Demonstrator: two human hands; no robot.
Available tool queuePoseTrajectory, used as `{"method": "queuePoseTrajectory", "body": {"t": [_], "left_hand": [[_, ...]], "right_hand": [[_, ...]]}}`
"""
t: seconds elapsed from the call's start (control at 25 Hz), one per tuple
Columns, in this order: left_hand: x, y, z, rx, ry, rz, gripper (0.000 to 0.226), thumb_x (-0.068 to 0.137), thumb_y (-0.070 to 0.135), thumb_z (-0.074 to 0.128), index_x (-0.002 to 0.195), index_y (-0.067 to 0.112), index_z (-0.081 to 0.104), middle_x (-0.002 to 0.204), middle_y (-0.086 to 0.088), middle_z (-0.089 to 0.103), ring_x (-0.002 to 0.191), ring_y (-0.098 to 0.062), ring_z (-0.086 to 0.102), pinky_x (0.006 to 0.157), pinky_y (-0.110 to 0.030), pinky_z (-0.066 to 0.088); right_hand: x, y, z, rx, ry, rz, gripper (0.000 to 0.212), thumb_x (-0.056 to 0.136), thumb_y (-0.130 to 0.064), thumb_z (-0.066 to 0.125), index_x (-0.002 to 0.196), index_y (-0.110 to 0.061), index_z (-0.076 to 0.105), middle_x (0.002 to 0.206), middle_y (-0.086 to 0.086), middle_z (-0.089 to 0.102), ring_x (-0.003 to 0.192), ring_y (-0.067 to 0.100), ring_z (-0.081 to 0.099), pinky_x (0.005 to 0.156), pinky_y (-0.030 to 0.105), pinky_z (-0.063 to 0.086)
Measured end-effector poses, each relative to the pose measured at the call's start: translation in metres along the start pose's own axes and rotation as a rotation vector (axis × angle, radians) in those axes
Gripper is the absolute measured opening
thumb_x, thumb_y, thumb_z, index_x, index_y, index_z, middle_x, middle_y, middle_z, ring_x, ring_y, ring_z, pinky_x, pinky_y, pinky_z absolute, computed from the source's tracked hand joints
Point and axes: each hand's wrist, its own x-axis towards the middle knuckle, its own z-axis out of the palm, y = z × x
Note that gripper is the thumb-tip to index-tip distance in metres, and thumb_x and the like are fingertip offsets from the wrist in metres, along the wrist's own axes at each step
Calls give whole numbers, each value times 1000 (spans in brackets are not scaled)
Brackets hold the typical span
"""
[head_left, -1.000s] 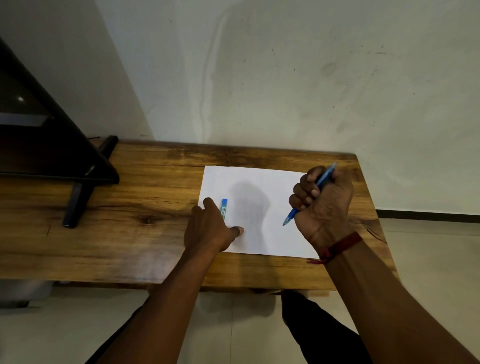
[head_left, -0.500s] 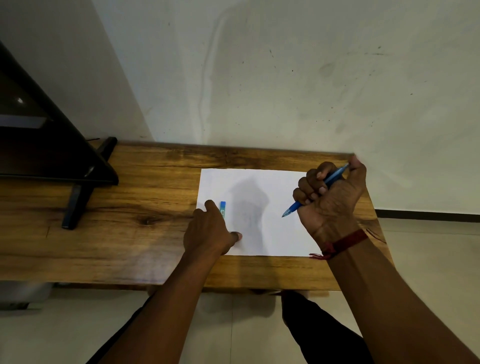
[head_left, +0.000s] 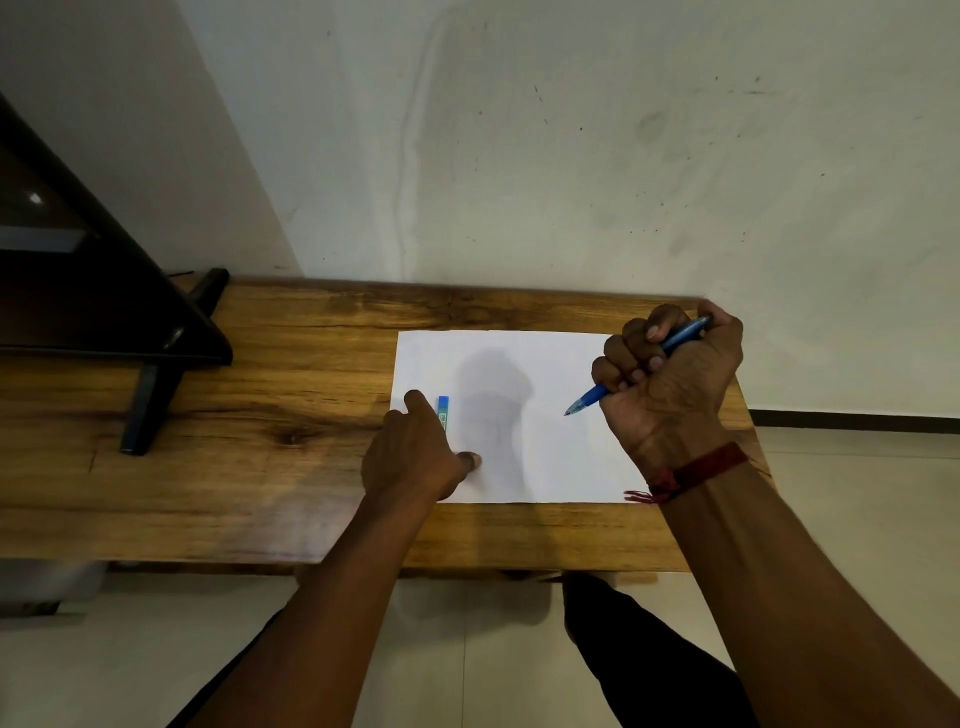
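Note:
A white sheet of paper (head_left: 550, 374) lies on the right half of a wooden table (head_left: 249, 467). My left hand (head_left: 415, 457) rests on the paper's left edge, fingers spread flat and thumb pressing the sheet. A small blue cap (head_left: 443, 412) lies on the paper beside my left forefinger. My right hand (head_left: 670, 384) grips a blue pen (head_left: 587, 401) in a fist above the paper's right side. The pen's tip points down and left, a little above the sheet. A red thread band circles my right wrist.
A black monitor stand (head_left: 150, 384) sits on the table's left part, under a dark screen. A pale wall (head_left: 571, 156) rises right behind the table. Tiled floor (head_left: 857, 493) shows to the right and below the front edge, with my dark-clothed legs there.
My right hand has drifted right and slightly back with the pen, its tip moving away from the middle of the paper. My left hand has stayed on the sheet.

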Motion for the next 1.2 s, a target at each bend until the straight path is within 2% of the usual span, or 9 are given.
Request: {"method": "queuePoseTrajectory", "body": {"t": [0.16, 0.32, 0.48, 0.64, 0.84, 1.0, 1.2], "left_hand": [[-1, 1, -6, -16, -3, -2, 85, 68, 53, 76, 128, 12, 32, 120, -12, 55, 109, -28, 57, 72, -33, 46], [-3, 3, -10, -50, 11, 12, 84, 70, 52, 76, 128, 11, 33, 123, -12, 55, 111, -29, 56, 74, -35, 47], [-5, 4, -13, -65, 12, 21, 84, 71, 51, 75, 130, 11, 33, 126, -13, 53, 114, -29, 55, 81, -38, 50], [-6, 5, -13, -64, 23, 29, 83, 71, 51, 75, 131, 11, 33, 127, -13, 53, 115, -29, 55, 80, -36, 49], [-5, 6, -13, -81, 19, 25, 84, 71, 52, 75, 131, 11, 32, 128, -13, 53, 116, -30, 54, 82, -37, 50], [-5, 6, -12, -77, 22, 28, 84, 71, 52, 75, 131, 11, 32, 129, -13, 52, 117, -30, 54, 83, -37, 50], [-5, 7, -13, -89, 28, 31, 84, 71, 51, 75, 131, 10, 33, 127, -14, 53, 116, -30, 54, 81, -37, 49]], "right_hand": [[-2, -3, 2, 12, -35, -8, 55, 88, -53, 31, 53, -12, 40, 38, -3, 26, 39, 11, 16, 42, 20, 15], [-2, -4, 4, 1, -32, -27, 51, 91, -40, 27, 51, -13, 42, 38, -4, 27, 36, 10, 18, 42, 18, 17], [-4, -5, 7, 17, -78, 8, 57, 88, -55, 33, 54, -11, 40, 38, -4, 26, 38, 11, 16, 43, 19, 16], [-3, -5, 6, 41, -82, -14, 49, 90, -41, 27, 53, -12, 41, 38, -4, 27, 37, 10, 18, 43, 19, 16], [-6, -5, 7, 59, -116, -10, 57, 90, -52, 28, 53, -11, 43, 37, -4, 28, 37, 10, 18, 42, 18, 17], [-5, -6, 8, 55, -92, -36, 49, 91, -41, 25, 54, -12, 41, 38, -4, 28, 37, 10, 18, 44, 19, 15], [-7, -7, 10, 74, -139, -1, 61, 88, -59, 29, 52, -11, 44, 36, -4, 28, 36, 10, 18, 43, 18, 17]]}}
